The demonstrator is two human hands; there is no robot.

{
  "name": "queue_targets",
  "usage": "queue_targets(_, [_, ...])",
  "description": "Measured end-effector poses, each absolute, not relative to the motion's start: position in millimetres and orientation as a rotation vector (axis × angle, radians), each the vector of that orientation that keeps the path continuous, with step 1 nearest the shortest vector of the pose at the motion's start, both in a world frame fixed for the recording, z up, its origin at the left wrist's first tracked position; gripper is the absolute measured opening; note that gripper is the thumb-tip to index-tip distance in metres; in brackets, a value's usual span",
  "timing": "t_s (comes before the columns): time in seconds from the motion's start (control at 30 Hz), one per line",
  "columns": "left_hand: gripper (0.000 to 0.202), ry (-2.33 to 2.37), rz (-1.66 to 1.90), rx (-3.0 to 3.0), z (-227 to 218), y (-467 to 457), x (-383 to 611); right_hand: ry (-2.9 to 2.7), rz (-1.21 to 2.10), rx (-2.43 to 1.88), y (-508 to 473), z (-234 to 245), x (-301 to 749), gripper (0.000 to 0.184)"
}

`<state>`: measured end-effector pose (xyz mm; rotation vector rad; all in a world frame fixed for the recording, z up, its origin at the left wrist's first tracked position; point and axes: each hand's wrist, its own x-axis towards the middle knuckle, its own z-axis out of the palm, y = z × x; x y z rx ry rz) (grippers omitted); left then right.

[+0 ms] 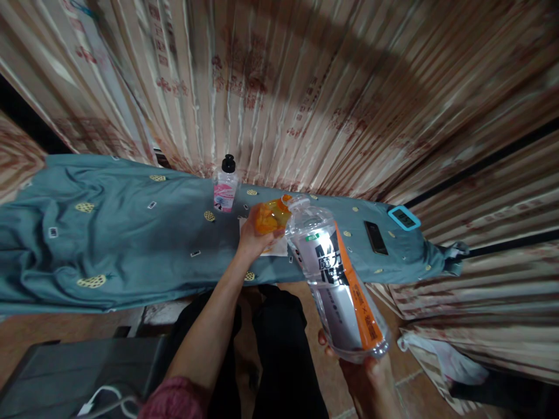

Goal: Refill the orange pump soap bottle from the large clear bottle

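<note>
On the head feed, my left hand [252, 238] is gripping the orange container [267, 216], fingers wrapped around it, over the bench [131, 233]. My right hand [369, 372] is gripping the bottle [329, 273] near its base, mouth just beside the container's.

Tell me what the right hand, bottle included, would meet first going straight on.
Leading with the clear bottle, the right hand would likely meet the orange container in the left hand first; the two overlap in view, so whether they already touch is unclear.
</note>
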<state>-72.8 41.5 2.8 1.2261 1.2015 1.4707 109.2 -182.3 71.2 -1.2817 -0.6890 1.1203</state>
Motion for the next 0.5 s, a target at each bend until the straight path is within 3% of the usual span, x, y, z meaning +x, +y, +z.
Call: queue_targets(0.5, [0.072,1.210,1.463,1.251,-7,45,-71,-0.614,1.101,-1.238,-185,73,104,0.086])
